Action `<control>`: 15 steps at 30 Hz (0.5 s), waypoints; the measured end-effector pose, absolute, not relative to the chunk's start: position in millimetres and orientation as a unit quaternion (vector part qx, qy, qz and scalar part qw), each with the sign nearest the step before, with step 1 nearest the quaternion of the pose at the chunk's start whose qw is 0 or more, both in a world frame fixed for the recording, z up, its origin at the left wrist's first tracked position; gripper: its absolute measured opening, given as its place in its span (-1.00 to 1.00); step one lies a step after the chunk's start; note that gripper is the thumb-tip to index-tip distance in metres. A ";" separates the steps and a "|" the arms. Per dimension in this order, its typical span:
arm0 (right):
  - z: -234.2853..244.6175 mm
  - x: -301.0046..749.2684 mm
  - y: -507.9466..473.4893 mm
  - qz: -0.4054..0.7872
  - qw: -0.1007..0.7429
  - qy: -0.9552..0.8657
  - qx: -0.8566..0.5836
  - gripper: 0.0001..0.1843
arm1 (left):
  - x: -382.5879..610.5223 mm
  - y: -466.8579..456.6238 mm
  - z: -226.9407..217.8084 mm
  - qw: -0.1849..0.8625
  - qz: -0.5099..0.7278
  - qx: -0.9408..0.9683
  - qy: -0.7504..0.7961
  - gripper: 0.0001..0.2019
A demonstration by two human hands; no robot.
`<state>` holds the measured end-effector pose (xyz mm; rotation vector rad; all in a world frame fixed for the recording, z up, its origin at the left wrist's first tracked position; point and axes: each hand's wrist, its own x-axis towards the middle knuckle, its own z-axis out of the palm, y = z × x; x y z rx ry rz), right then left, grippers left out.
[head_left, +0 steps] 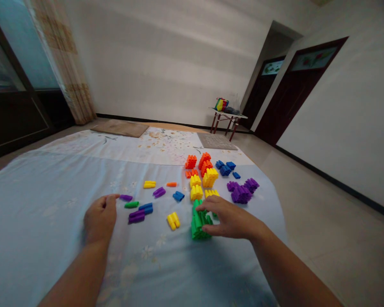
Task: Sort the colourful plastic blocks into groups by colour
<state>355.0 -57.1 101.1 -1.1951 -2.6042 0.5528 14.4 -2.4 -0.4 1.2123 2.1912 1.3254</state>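
My left hand (pixel 100 216) has its fingers curled, with the fingertips against the near end of a single purple plastic block (pixel 126 198). Close beside it lie a green block (pixel 131 204), a blue block pair (pixel 146 208) and a purple block pair (pixel 136 216). On the other side, my right hand (pixel 228 218) is open, thumb and index finger apart over a clump of green blocks (pixel 199 224). Its fingertips overlap the clump; whether they press on it I cannot tell. Part of another green piece (pixel 215 215) shows behind the hand.
Behind the green clump stand yellow (pixel 196 192) and orange stacks (pixel 205 163). Blue (pixel 225 169) and purple clusters (pixel 242 193) lie to the right. Loose yellow (pixel 173 221), blue (pixel 178 196), purple (pixel 159 192) and orange pieces (pixel 172 184) are scattered mid-cloth. The cloth (pixel 67 183) ends at the right.
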 end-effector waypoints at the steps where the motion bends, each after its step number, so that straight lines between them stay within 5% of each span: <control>1: 101.5 353.6 -57.3 0.183 0.105 -0.889 -0.406 -0.54 | 14.3 -2.3 -0.1 0.153 0.462 0.423 0.764 -0.62; 8: 100.9 352.8 -58.1 0.171 0.070 -0.884 -0.429 -0.51 | 14.5 -2.2 -0.4 0.153 0.471 0.421 0.760 -0.63; 15: 116.2 336.5 -63.3 0.157 0.162 -0.878 -0.423 -0.48 | 15.0 -1.7 -3.3 0.146 0.485 0.424 0.751 -0.61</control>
